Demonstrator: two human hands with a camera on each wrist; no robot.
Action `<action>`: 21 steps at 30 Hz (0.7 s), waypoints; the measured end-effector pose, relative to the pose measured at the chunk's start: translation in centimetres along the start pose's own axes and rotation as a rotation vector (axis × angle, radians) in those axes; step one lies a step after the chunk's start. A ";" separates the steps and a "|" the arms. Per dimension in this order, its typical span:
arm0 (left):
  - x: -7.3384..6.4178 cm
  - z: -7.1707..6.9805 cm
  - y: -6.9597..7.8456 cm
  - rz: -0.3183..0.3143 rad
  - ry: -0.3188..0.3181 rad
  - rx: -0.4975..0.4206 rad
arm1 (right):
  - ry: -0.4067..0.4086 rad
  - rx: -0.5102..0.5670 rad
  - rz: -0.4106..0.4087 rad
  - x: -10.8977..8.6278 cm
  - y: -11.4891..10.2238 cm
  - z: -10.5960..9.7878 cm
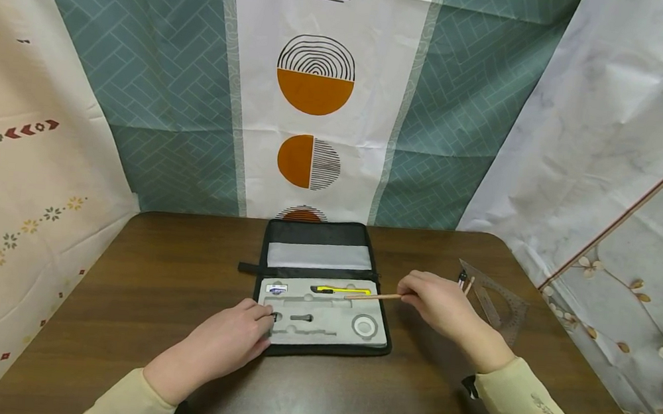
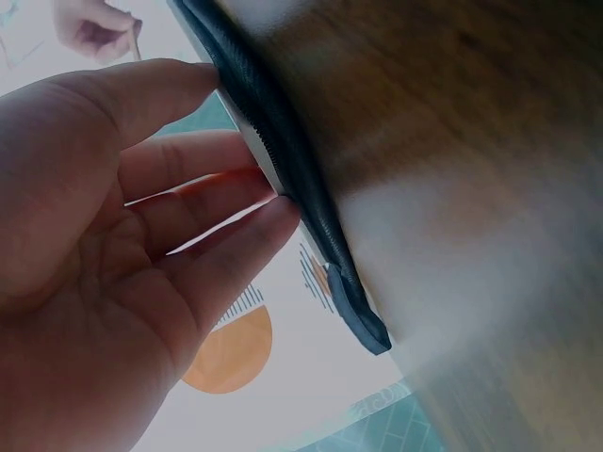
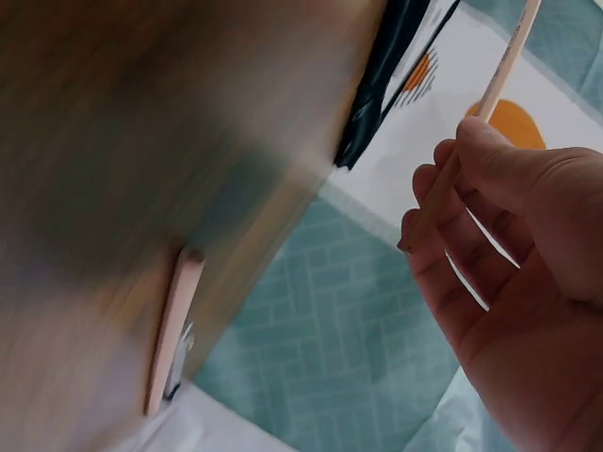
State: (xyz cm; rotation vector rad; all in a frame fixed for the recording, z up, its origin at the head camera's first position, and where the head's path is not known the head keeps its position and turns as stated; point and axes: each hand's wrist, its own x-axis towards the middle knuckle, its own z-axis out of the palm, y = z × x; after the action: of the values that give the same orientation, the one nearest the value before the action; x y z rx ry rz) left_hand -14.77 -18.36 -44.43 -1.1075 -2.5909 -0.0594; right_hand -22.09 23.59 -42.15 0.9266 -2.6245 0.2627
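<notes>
The worktop (image 1: pixel 313 402) is dark brown with a wood grain, and a pale sheen lies on it nearer the person than the left hand (image 1: pixel 229 337). An open black case (image 1: pixel 317 233) rests flat on it between the two hands, its left edge right at the left hand's fingertips. Past the right hand (image 1: pixel 438 305), on its right, lies a transparent set square (image 1: pixel 505 294), with a short wooden stick (image 1: pixel 469 285) and a black-and-silver item (image 1: pixel 462 279), too small to identify, close beside its corner.
</notes>
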 end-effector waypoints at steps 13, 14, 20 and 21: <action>0.1 -0.1 0.1 -0.012 -0.026 -0.005 | 0.024 0.028 -0.076 2.6 -3.0 1.5; 0.1 -0.2 0.1 -0.014 -0.028 -0.006 | 0.024 0.031 -0.080 2.8 -3.2 1.7; 0.1 -0.2 0.1 -0.017 -0.023 -0.002 | 0.028 0.043 -0.082 4.1 -4.6 2.0; 0.1 -0.2 0.1 -0.017 -0.021 0.000 | 0.028 0.047 -0.083 4.3 -4.8 2.1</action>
State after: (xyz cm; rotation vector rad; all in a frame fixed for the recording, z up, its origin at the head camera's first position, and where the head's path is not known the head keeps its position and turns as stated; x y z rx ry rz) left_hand -14.70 -18.25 -44.27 -1.0920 -2.6186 -0.0523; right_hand -22.68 16.88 -42.16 1.0372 -2.5569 0.3151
